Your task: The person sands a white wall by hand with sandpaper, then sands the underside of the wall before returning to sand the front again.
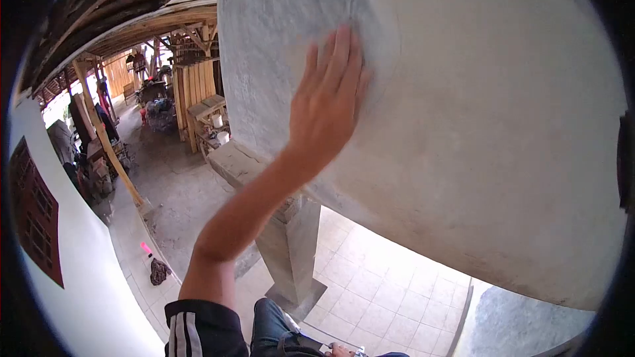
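My left hand (327, 92) lies with its fingers stretched out against a plastered wall panel (476, 112), at the edge of a darker grey, smeared patch (284, 13). The fingers are slightly blurred, and whatever may be under the palm is hidden. Only a small part of my right hand (340, 350) shows at the bottom edge, near my lap. Its fingers look curled, close to a thin pale bar (331, 338), and what they hold cannot be made out.
Below the panel stands a concrete post (284, 258) with a ledge (235, 162) at its top. Light floor tiles (370, 284) lie far below. A wooden shed area (159, 92) with stored items is at left. A white wall with a red-brown window (36, 211) stands far left.
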`<state>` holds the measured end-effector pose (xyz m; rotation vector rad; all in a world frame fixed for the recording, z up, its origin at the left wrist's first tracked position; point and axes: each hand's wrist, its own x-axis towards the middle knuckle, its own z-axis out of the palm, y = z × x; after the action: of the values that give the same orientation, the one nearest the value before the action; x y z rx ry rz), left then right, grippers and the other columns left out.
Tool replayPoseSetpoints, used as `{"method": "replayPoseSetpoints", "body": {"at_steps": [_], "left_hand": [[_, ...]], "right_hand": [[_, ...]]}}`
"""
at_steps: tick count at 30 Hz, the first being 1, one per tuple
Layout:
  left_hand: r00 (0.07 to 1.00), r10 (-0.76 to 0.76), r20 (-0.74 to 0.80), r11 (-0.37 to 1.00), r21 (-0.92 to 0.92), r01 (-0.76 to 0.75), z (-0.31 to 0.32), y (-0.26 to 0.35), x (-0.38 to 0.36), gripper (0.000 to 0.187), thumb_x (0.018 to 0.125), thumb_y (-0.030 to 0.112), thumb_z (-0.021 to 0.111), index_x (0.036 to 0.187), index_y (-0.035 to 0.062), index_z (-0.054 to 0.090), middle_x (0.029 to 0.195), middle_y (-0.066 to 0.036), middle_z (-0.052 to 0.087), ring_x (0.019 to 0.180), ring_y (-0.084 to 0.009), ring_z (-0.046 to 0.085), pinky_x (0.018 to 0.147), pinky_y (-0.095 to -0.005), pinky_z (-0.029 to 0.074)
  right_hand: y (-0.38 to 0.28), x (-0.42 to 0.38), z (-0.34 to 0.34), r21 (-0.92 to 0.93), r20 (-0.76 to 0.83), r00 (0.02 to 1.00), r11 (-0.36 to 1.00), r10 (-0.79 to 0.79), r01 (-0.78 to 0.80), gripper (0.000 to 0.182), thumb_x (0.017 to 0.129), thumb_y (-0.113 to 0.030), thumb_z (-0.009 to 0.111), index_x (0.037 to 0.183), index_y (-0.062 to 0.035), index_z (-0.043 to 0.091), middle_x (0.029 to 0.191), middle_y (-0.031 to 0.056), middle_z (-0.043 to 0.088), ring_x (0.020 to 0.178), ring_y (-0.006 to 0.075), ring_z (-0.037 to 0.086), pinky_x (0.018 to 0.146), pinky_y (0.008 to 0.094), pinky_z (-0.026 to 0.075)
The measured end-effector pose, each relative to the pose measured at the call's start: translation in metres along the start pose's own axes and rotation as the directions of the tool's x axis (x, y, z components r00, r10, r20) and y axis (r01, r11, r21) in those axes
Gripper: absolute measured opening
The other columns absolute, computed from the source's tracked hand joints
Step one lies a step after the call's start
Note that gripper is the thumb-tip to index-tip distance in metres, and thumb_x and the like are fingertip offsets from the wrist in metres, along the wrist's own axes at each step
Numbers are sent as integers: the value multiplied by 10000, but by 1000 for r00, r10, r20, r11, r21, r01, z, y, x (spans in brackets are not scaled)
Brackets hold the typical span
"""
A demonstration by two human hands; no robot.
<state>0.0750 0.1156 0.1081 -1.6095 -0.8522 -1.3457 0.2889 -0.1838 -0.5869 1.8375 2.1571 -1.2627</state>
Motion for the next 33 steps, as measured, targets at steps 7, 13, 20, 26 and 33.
{"method": "replayPoseSetpoints", "body": {"at_steps": [7, 13, 20, 26, 33], "left_hand": [[998, 61, 4, 985, 164, -61, -5, 1, -21, 409, 925, 207, 591, 1234, -59, 560, 1342, -216, 520, 1223, -336, 533, 1046, -497, 394], [998, -13, -60, 997, 77, 17, 4, 4, -3, 389, 919, 189, 600, 1226, -48, 571, 1352, -201, 520, 1227, -335, 533, 1045, -507, 393], [996, 82, -36, 985, 157, -75, 1, -6, -17, 375, 912, 170, 613, 1223, -37, 578, 1346, -170, 535, 1229, -338, 533, 1029, -521, 406], [982, 30, -187, 999, -5, -32, 11, -7, 15, 345, 912, 169, 611, 1186, -40, 596, 1356, -175, 524, 1224, -340, 536, 1012, -500, 430], [994, 94, -60, 984, 155, -84, 1, -11, -24, 363, 915, 170, 606, 1196, -60, 578, 1341, -193, 526, 1215, -358, 533, 1010, -486, 434]], "right_hand": [[11, 6, 4, 20, -128, 984, 991, -127, 131, 390, 849, -271, 649, 1134, -29, 540, 939, 280, 631, 893, 432, 608, 780, 509, 475], [-37, -27, -39, 75, -7, 999, 997, 32, -32, 430, 860, -282, 606, 1201, -36, 519, 1081, 283, 615, 1029, 449, 575, 872, 521, 456], [-28, -10, -33, -1, 55, 996, 997, 74, -74, 523, 869, -379, 616, 1262, -60, 483, 1168, 268, 596, 1118, 431, 556, 940, 546, 413], [-37, -25, -37, 10, 126, 972, 979, 199, -202, 584, 827, -459, 566, 1287, -109, 487, 1287, 247, 545, 1231, 434, 487, 1018, 633, 237], [-47, -21, -53, -32, 102, 983, 988, 154, -151, 571, 832, -432, 592, 1275, -84, 497, 1226, 253, 574, 1177, 427, 519, 978, 593, 317]]}}
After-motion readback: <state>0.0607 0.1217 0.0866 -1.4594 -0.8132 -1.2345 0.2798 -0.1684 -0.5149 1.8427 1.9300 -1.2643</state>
